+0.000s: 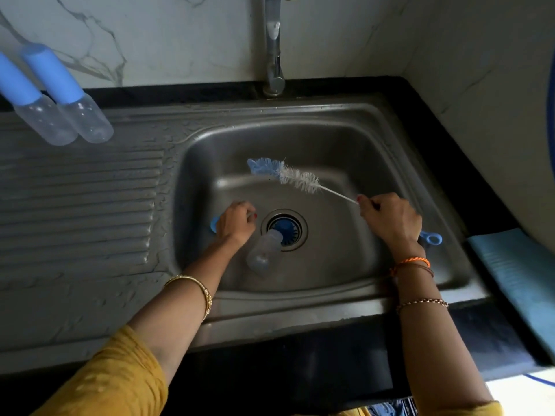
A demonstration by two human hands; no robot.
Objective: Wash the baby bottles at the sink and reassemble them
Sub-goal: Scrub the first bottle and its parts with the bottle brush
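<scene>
bottle [263,250] in sink beside left hand [235,222]

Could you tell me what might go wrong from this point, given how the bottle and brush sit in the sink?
1. The loose bottle lies on its side in the sink with its neck at the drain; it could roll when reached for.
2. The right hand holds the bottle brush by its thin wire, so the bristle end may whip and spatter.
3. The two capped bottles stand on the drainboard's far edge; a stray elbow might topple them.
</scene>
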